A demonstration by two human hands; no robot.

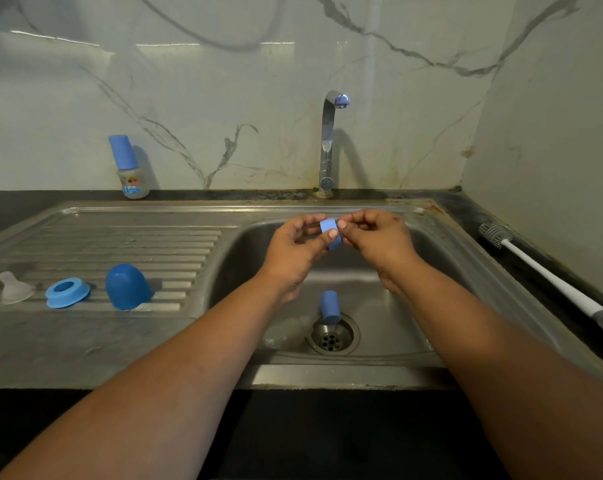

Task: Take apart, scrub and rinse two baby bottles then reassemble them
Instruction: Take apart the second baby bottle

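One whole baby bottle [131, 168] is left standing at the far left of the worktop [23, 202], not yet taken apart. On the drainer, a blue cap [127, 286], blue ring [67, 292] and clear teat [13, 288] are laid out. A small blue collar [329, 232] is pinched over the sink [442, 244] by the left hand [298, 249] and right hand [376, 242]. Scrubbing seems still ahead.

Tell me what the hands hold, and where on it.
Both hands, left hand and right hand, pinch a small blue ring by its opposite edges, above the sink.
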